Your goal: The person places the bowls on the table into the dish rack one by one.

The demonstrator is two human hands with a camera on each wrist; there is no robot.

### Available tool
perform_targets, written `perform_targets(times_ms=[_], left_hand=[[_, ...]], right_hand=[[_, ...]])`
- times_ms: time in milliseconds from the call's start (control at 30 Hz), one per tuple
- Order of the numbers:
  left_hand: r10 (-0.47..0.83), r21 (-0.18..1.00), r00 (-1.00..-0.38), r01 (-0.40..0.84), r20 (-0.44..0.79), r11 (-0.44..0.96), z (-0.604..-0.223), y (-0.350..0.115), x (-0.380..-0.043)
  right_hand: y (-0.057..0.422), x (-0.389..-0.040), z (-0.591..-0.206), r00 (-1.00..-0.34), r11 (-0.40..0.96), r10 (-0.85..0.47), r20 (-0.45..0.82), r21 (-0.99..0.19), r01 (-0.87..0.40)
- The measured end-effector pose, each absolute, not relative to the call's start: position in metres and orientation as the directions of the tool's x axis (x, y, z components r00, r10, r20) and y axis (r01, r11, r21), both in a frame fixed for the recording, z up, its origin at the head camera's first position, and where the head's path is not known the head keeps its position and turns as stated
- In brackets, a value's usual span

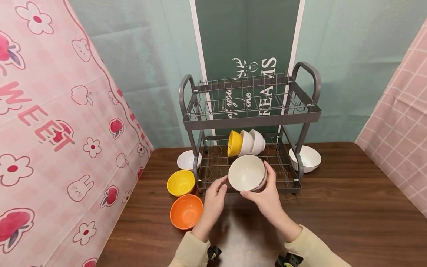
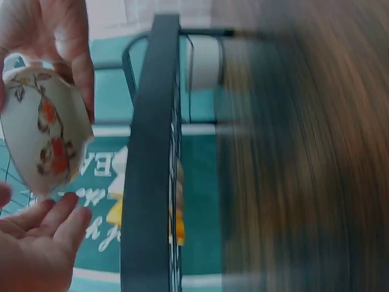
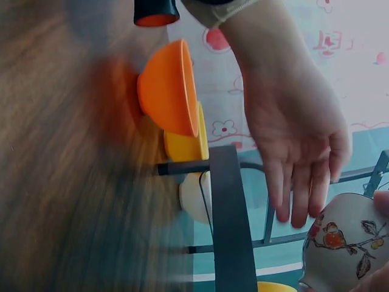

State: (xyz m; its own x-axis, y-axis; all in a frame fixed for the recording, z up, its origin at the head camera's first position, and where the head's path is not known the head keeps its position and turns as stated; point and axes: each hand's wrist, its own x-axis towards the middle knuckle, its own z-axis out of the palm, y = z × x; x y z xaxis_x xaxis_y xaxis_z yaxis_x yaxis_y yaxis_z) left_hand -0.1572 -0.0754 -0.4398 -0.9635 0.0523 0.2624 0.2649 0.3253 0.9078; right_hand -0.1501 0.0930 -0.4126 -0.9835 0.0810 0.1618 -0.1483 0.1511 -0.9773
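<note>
A white bowl (image 1: pixel 247 173), painted outside with red flowers and leaves, is held in the air before the rack's lower shelf. My right hand (image 1: pixel 267 193) grips it at the right side, thumb at the near rim, its inside facing me. My left hand (image 1: pixel 215 200) is at the bowl's left side, and in the right wrist view its fingers (image 3: pixel 299 194) are straight with the tips close to the bowl. Behind, a yellow bowl (image 1: pixel 235 144) and two white bowls (image 1: pixel 257 142) stand tilted in a row on the lower shelf.
The dark two-tier dish rack (image 1: pixel 253 120) has a wire upper shelf. Left of it stand an orange bowl (image 1: pixel 186 212), a yellow bowl (image 1: pixel 181 183) and a white bowl (image 1: pixel 188 160). Another white bowl (image 1: pixel 308 158) sits at its right on the wooden table (image 1: pixel 343 207).
</note>
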Motion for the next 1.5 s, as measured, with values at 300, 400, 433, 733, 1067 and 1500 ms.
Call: perform_targets(times_ms=[300, 400, 433, 733, 1067, 1500], left_hand=[[0.193, 0.312, -0.877, 0.351, 0.44, 0.883, -0.452, -0.094, -0.165], [0.191, 0.254, -0.899, 0.306, 0.393, 0.918, -0.455, -0.096, -0.165], [0.188, 0.246, -0.904, 0.296, 0.383, 0.923, -0.456, -0.096, -0.165], [0.192, 0.204, -0.879, 0.304, 0.437, 0.93, -0.462, -0.098, -0.165], [0.186, 0.185, -0.838, 0.32, 0.512, 0.929, -0.468, -0.1, -0.168], [0.164, 0.205, -0.804, 0.334, 0.572, 0.92, -0.469, -0.103, -0.172]], right_hand=[[0.084, -0.174, -0.424, -0.982, 0.197, 0.077, 0.171, -0.968, -0.153], [0.082, -0.181, -0.429, -0.981, 0.204, 0.078, 0.179, -0.966, -0.16], [0.081, -0.183, -0.431, -0.98, 0.205, 0.081, 0.184, -0.965, -0.165], [0.085, -0.199, -0.444, -0.972, 0.315, 0.11, 0.208, -0.935, -0.165], [0.084, -0.207, -0.45, -0.957, 0.468, 0.087, 0.278, -0.859, -0.207], [0.065, -0.217, -0.442, -0.938, 0.694, 0.037, 0.344, -0.684, -0.224]])
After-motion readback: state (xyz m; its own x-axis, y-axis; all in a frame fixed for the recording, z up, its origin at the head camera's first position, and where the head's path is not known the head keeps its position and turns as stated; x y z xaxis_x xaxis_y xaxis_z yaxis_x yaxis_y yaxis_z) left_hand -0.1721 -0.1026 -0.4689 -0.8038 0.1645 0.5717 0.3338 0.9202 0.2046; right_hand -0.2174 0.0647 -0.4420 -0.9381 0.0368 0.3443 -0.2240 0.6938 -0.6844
